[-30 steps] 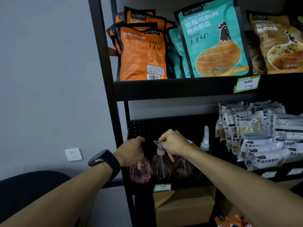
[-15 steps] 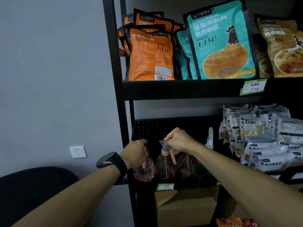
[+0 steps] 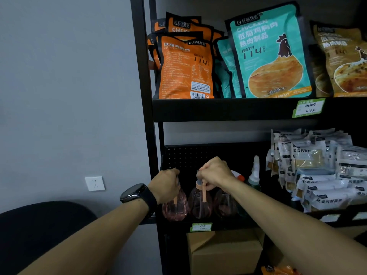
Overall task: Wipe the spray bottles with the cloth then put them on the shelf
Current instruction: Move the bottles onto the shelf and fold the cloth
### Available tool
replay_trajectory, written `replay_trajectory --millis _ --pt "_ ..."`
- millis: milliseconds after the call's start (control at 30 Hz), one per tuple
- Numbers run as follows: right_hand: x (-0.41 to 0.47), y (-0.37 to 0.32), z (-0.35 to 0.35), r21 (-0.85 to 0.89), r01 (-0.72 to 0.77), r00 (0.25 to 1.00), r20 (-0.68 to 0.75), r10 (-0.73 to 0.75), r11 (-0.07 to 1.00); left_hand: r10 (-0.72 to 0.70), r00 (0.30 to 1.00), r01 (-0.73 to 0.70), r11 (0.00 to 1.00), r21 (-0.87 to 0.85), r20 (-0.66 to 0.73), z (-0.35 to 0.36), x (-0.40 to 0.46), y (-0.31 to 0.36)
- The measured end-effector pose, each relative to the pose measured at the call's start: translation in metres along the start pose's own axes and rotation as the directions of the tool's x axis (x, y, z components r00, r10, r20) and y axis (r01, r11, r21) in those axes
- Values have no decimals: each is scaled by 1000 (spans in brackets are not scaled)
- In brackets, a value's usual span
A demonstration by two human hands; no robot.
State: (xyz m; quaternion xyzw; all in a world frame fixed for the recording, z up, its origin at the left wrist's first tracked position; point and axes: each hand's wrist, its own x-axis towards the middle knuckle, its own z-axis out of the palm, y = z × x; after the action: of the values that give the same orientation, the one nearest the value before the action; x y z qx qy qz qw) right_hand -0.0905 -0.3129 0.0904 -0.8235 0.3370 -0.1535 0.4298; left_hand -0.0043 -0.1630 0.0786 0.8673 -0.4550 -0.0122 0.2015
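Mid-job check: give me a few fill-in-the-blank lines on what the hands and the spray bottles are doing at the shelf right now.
1. The left hand grips the head of the leftmost clear pink plastic spray bottle, and its wrist wears a black ____.
2. The right hand grips the head of the ____ of the three pink bottles.
3. All three pink bottles stand on the black metal shelf, directly above a brown ____ box.
4. The packets above the bottles are coloured ____.

Missing words: watch; middle; cardboard; orange

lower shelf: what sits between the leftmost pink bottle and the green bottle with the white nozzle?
Head view: two more pink spray bottles, the middle one gripped at its head by the right hand, and a third partly behind that wrist.
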Motion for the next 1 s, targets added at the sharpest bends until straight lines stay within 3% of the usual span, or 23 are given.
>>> replay_trajectory --millis 367,1000 --pt "-7 -1 -4 223 -79 993 104 56 972 0 1000 0 1000 2 -22 4 2 -2" --pt "-6 -5 -15 217 -115 987 138 87 969 13 1000 -13 1000 9 0 2 1 -1"
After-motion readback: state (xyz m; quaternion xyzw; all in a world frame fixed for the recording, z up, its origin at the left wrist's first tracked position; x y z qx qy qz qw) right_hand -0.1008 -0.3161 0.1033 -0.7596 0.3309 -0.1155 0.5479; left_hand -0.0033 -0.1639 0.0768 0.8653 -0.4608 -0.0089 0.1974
